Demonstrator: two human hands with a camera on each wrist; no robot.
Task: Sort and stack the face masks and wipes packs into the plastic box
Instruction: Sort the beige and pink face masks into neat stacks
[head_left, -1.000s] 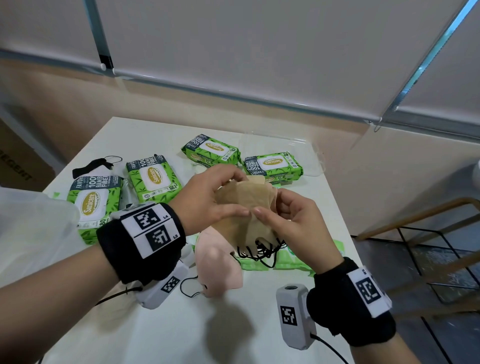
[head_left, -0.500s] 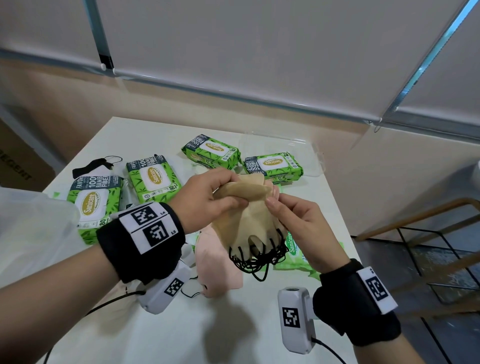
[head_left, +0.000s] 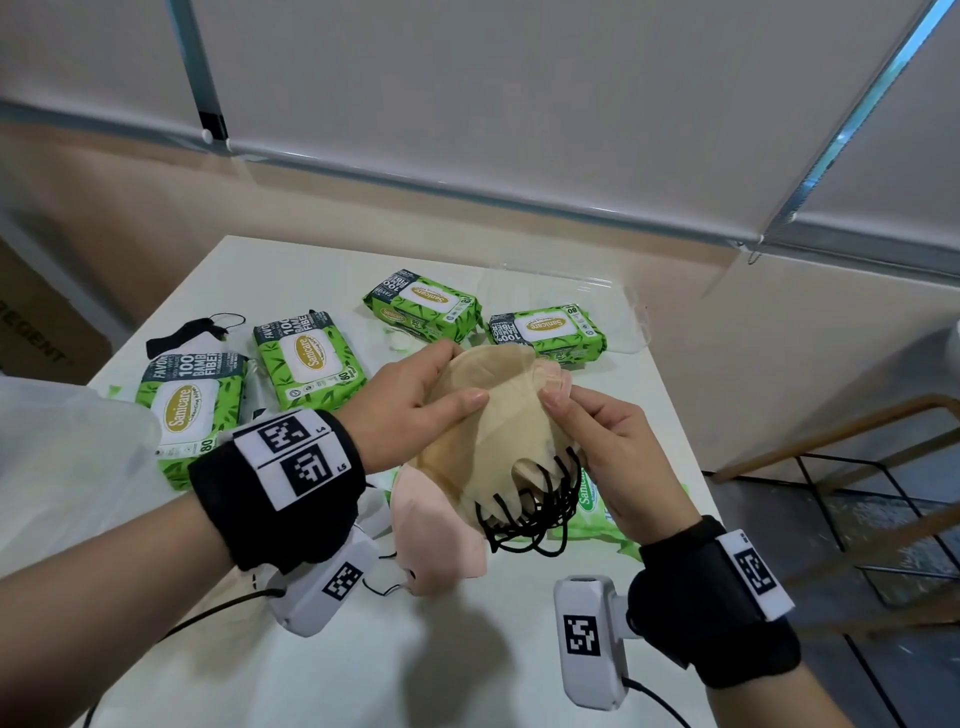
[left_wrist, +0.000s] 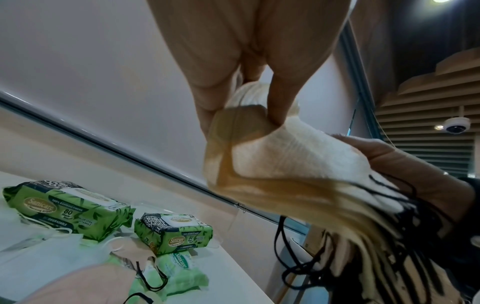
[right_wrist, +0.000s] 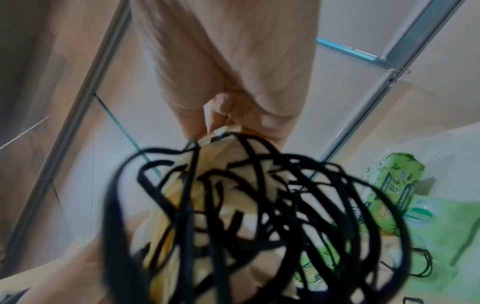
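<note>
A stack of tan face masks (head_left: 498, 421) with black ear loops (head_left: 530, 509) hangs above the table, held by both hands. My left hand (head_left: 415, 400) grips its upper left edge, thumb on top. At the upper right edge my right hand (head_left: 597, 436) pinches the stack, palm against its side. The left wrist view shows the same masks (left_wrist: 285, 164) from below; the right wrist view shows mostly their loops (right_wrist: 259, 205). A pink mask (head_left: 441, 525) lies on the table under them. Several green wipes packs (head_left: 306, 358) lie across the table.
A clear plastic box (head_left: 571, 296) sits at the far right of the white table (head_left: 363, 649), behind one wipes pack (head_left: 545, 332). A black mask (head_left: 192, 330) lies far left. A pale green pack (head_left: 592, 504) is under my right hand. A wooden chair stands beyond the right edge.
The tan mask stack has spread wider and lifted slightly between my hands. My right hand has slid along its right side; the loops now hang lower toward me.
</note>
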